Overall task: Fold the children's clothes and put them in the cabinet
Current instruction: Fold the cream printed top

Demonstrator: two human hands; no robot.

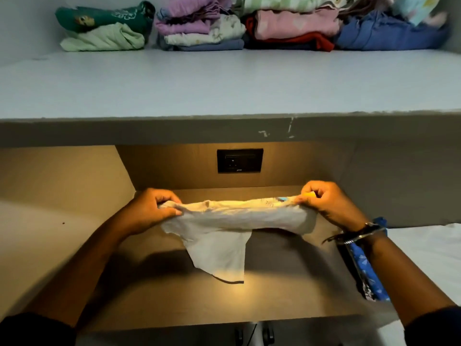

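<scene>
A small white children's shirt point(224, 236) is stretched between both hands above the wooden desk surface point(287, 290). My left hand point(147, 211) pinches its left end and my right hand point(326, 203) pinches its right end. One sleeve with a dark trim hangs down in the middle. Above, on the pale cabinet shelf point(224, 83), folded clothes lie in a row at the back: a green stack point(104, 28), a purple and white stack point(199, 26), a pink and red stack point(291, 28) and a blue pile point(389, 31).
A black wall socket point(240, 160) sits on the back panel under the shelf. A blue patterned cloth point(366, 270) lies at the desk's right edge beside my right wrist. A white surface point(429, 258) extends to the right.
</scene>
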